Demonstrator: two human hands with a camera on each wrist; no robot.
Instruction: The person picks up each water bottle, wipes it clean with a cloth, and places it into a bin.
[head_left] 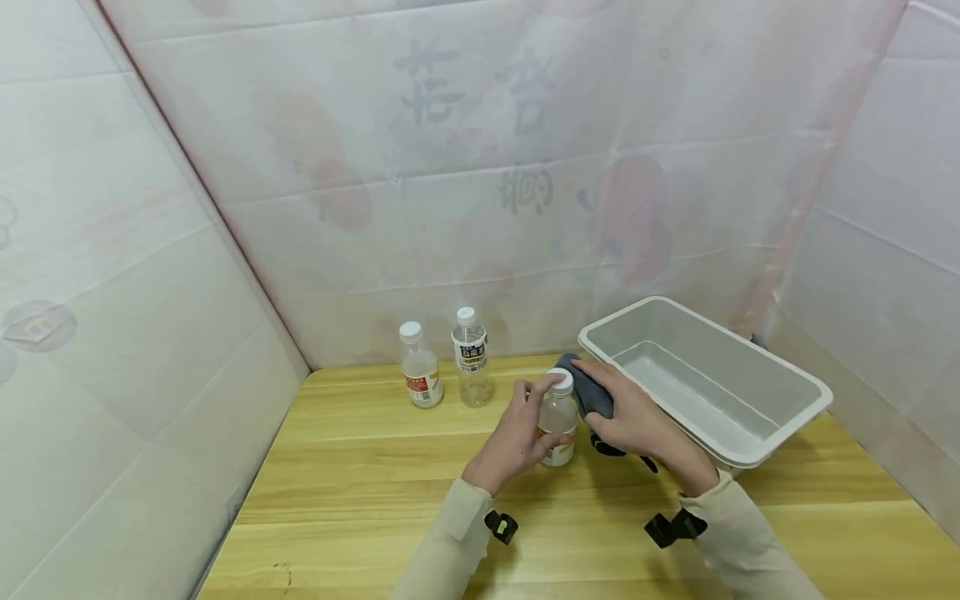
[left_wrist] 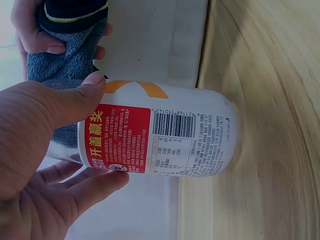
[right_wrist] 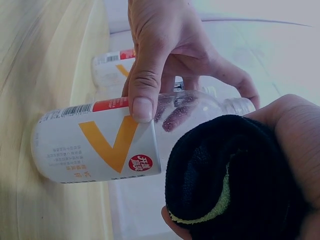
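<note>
A small clear bottle (head_left: 558, 421) with a white cap and a red, white and orange label stands on the wooden table (head_left: 360, 500). My left hand (head_left: 528, 421) grips its body, thumb on the front of the label (left_wrist: 117, 132) and fingers curled behind. My right hand (head_left: 626, 412) holds a bunched dark grey cloth (head_left: 588, 392) pressed against the bottle's upper right side. In the right wrist view the cloth (right_wrist: 230, 182) shows a yellow-green edge and lies beside the bottle's shoulder (right_wrist: 195, 112).
Two more clear capped bottles (head_left: 422, 367) (head_left: 471, 358) stand near the back wall. A long light grey plastic tub (head_left: 780, 367), nothing inside, sits to the right of my hands. Pale sheeted walls close in the table on three sides.
</note>
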